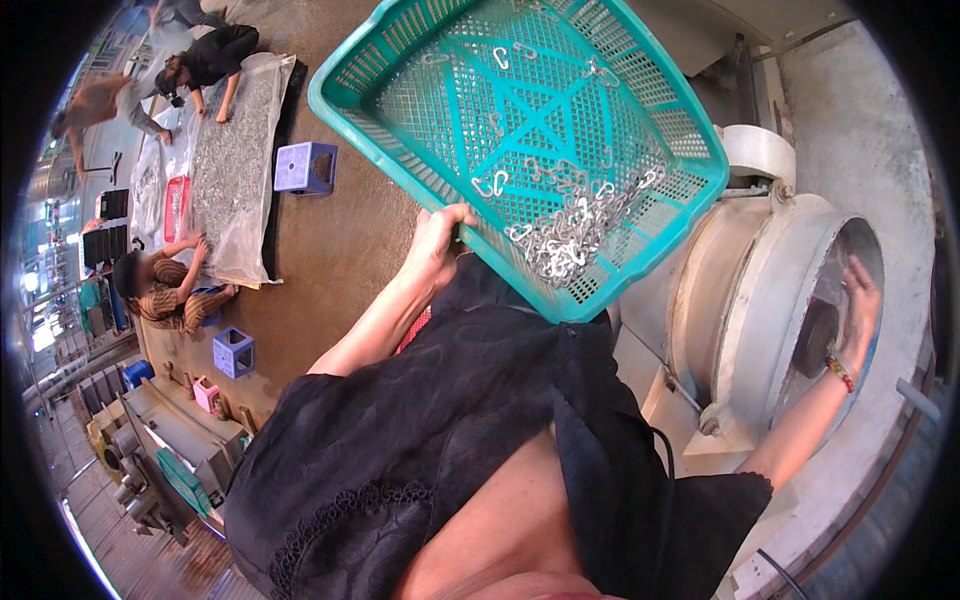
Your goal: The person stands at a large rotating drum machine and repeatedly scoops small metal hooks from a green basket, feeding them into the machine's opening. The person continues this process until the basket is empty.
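My left hand (pixel 440 240) is closed on the near left rim of a green plastic basket (pixel 400 172), which is tilted. Small shiny metal hook-like pieces (pixel 566 245) are heaped in its lower right corner, and a few more lie scattered over the mesh bottom. On the right, my right hand (pixel 858 305) is at the round mouth of a pale metal drum (pixel 745 300). Its fingers are stretched out and I see nothing held in them. A beaded bracelet (pixel 840 373) circles that wrist. Dark material shows inside the drum.
A white cylinder (pixel 760 155) sits behind the drum. Two purple stools (pixel 305 168) stand on the wet brown floor. At the left, several people work around a sheet (pixel 235 170) spread with small metal pieces, beside a red basket (pixel 177 208). Machinery (pixel 150 480) stands at lower left.
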{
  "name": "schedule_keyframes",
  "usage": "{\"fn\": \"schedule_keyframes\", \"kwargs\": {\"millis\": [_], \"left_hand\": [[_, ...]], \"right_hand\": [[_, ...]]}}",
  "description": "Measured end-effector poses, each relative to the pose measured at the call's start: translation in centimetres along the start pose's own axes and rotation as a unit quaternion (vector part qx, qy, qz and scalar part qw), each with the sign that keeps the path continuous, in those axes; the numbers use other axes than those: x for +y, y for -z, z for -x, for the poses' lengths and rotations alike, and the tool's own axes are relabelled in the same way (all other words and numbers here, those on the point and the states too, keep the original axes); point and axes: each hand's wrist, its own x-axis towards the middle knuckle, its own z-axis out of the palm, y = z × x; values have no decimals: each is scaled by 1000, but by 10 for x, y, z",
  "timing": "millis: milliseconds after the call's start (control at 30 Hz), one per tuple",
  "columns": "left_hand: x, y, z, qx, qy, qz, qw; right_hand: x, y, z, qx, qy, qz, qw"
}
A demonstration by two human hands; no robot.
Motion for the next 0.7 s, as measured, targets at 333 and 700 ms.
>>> {"fn": "schedule_keyframes", "kwargs": {"millis": [333,700], "left_hand": [[0,-2,4,-13,-1,-23,1000],[8,11,-3,49,-51,-71,995]], "right_hand": [[-107,-35,109,179,46,-84,979],[-158,-381,64,-198,162,181,950]]}}
